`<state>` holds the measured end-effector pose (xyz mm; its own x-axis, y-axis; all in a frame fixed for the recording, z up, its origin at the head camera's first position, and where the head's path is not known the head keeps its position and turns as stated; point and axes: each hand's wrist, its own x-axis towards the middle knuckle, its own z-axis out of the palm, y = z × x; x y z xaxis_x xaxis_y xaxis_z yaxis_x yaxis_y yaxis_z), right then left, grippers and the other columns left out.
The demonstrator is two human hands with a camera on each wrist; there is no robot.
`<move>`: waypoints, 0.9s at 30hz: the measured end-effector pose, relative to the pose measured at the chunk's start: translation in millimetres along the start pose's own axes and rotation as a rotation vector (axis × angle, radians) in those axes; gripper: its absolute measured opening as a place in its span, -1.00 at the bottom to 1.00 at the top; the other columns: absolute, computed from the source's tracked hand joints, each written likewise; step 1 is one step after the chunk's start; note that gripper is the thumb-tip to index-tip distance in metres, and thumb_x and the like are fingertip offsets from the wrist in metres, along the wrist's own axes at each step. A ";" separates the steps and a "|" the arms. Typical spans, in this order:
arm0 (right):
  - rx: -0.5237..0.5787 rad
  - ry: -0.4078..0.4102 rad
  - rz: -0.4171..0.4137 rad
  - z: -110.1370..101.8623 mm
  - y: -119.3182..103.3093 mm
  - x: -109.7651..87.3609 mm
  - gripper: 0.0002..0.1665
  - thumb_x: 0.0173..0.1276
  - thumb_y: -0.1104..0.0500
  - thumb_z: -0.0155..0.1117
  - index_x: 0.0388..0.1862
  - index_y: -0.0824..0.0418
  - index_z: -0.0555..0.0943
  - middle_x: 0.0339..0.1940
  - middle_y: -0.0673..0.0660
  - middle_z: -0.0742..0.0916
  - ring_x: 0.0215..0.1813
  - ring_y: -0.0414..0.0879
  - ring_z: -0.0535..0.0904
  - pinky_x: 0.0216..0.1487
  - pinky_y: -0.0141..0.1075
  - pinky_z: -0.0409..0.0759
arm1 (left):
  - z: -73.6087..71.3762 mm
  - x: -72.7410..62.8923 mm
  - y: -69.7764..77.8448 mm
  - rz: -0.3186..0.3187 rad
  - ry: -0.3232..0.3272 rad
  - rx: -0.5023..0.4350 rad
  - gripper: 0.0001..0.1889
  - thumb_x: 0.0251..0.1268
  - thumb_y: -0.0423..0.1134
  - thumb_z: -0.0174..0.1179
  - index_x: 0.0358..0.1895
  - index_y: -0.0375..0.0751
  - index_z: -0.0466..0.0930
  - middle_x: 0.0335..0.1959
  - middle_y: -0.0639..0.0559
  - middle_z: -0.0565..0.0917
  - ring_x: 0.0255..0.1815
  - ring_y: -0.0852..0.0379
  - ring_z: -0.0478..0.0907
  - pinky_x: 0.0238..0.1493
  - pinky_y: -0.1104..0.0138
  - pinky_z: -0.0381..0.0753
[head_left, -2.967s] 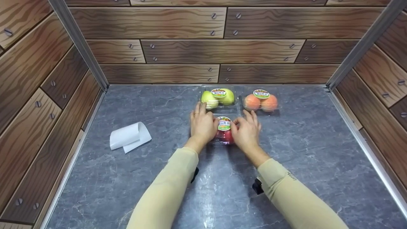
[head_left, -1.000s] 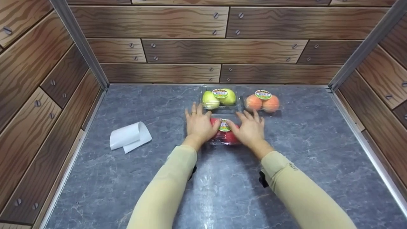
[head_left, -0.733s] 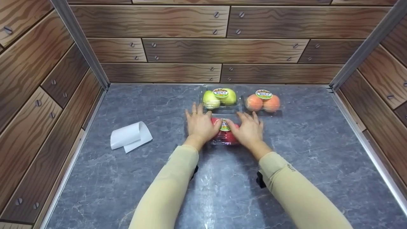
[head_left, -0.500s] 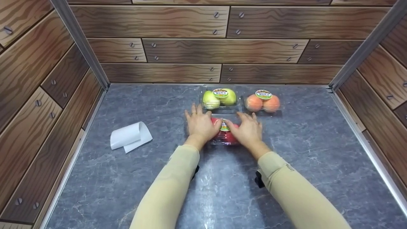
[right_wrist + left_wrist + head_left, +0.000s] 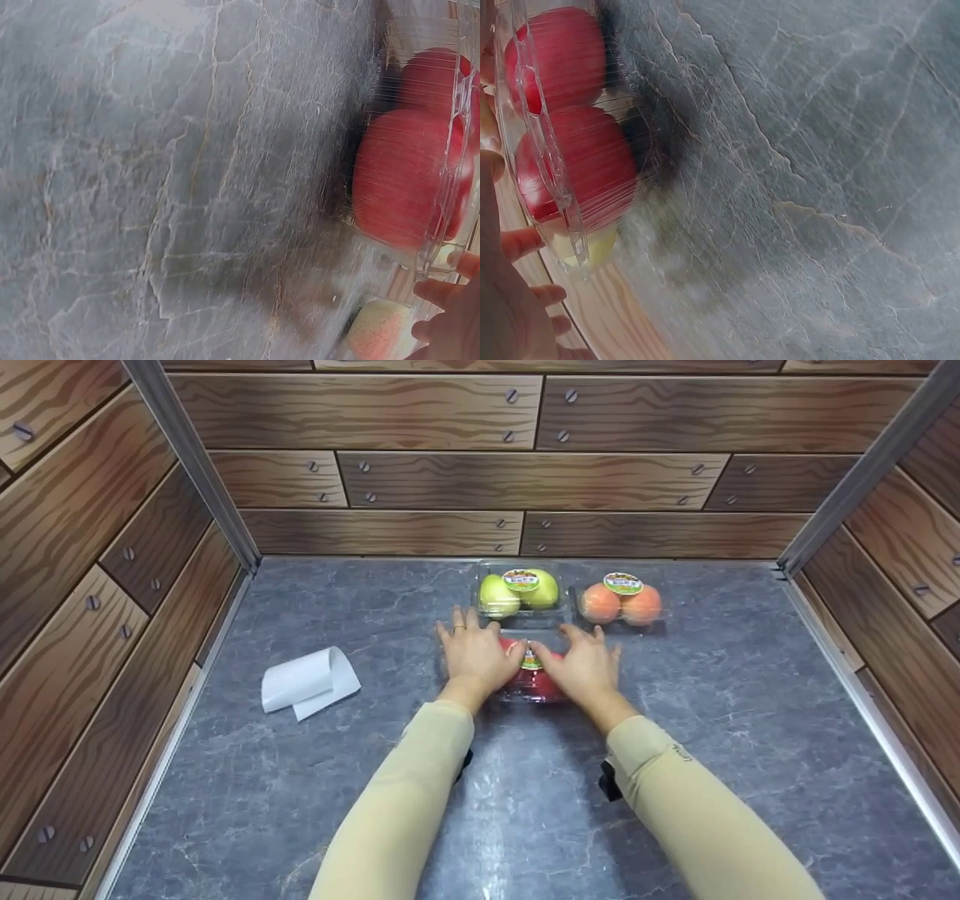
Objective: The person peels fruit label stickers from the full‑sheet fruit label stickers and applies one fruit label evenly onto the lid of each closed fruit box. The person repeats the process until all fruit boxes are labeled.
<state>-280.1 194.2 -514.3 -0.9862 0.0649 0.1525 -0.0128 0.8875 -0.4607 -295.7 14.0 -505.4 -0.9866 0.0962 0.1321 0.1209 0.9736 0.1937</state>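
A clear plastic box of red apples sits between both hands on the grey marbled table, with a round printed label on its lid. My left hand rests over the box's left side, fingers spread and thumb on the label. From the right, my right hand lies over the other side, its thumb meeting the left one on the label. In the left wrist view, two apples show through the clear wall beside the left fingers. The right wrist view shows the apples above the right fingertips.
Just behind stands a clear box of green fruit, and to its right one of orange-pink fruit, both labelled. A curled white sheet lies at the left. Wood-patterned walls enclose the table's back and sides.
Three seconds ago the thumbs were at the label's two sides with fingers bent. Since then the hands have spread flatter and the thumbs have come together on the label; the last second shows little motion.
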 end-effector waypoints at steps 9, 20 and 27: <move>0.014 -0.031 0.018 -1.2 0.2 -0.1 -0.07 0.42 -0.44 0.25 0.46 0.21 0.56 0.35 0.23 0.71 0.63 0.47 0.20 0.55 0.52 -0.15 | 0.2 -0.3 0.3 -0.007 -0.016 0.013 -0.26 0.45 0.43 -0.02 0.38 -0.01 0.67 0.58 -0.28 0.38 0.66 -0.38 0.13 0.55 -0.42 0.03; 0.011 -0.032 0.016 -0.8 0.5 0.4 -0.11 0.43 -0.40 0.26 0.46 0.21 0.56 0.34 0.22 0.71 0.61 0.49 0.22 0.54 0.54 -0.11 | 0.4 -1.5 0.6 -0.020 -0.016 0.007 -0.30 0.45 0.39 0.00 0.39 0.01 0.66 0.58 -0.30 0.38 0.66 -0.38 0.13 0.55 -0.41 0.03; -0.005 -0.016 0.010 -0.9 0.5 0.8 -0.15 0.43 -0.38 0.25 0.42 0.21 0.60 0.30 0.22 0.74 0.59 0.46 0.28 0.50 0.56 0.00 | -0.1 -2.1 1.5 -0.028 -0.017 -0.006 -0.33 0.46 0.34 0.00 0.39 0.02 0.67 0.57 -0.30 0.38 0.66 -0.39 0.11 0.56 -0.38 0.05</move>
<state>-280.7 195.2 -513.7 -0.9887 0.0665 0.1343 -0.0024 0.8889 -0.4581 -293.5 15.2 -505.2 -0.9913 0.0723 0.1102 0.0936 0.9748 0.2027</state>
